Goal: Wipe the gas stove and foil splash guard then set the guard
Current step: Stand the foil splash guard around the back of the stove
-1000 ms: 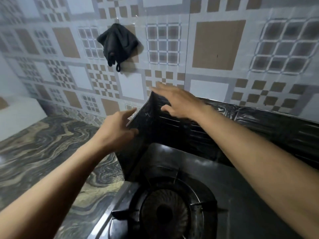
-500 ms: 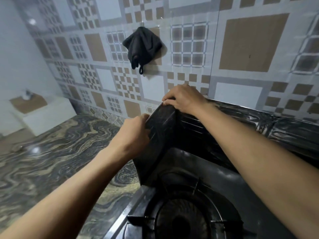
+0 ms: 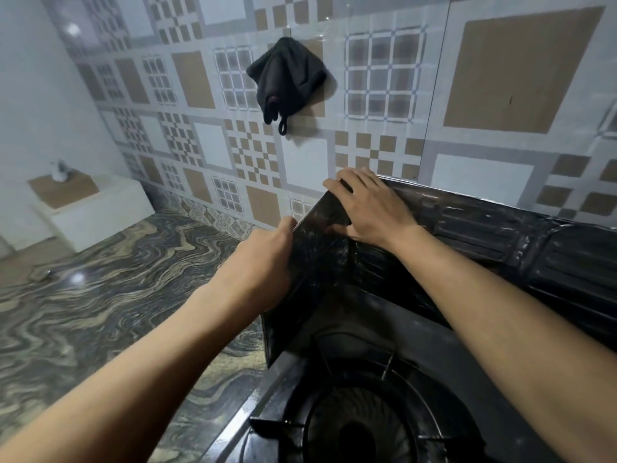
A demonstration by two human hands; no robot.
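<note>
The dark, shiny foil splash guard (image 3: 484,235) stands upright around the back and left side of the black gas stove (image 3: 450,362). My left hand (image 3: 263,265) grips the outer face and edge of the guard's left panel. My right hand (image 3: 370,205) rests over the top corner where the left panel meets the back panel, fingers curled over the edge. The left burner (image 3: 360,429) with its pan support sits below my arms at the bottom of the view.
A dark cloth (image 3: 287,78) hangs from a hook on the patterned tile wall above the guard. The marbled counter (image 3: 100,312) stretches to the left of the stove. A white block (image 3: 93,208) with a small object on top stands at the far left.
Both hands have closed onto the guard's left corner: the right hand came down from hovering onto the top edge, and the left hand took hold of the left panel. The view shifted left.
</note>
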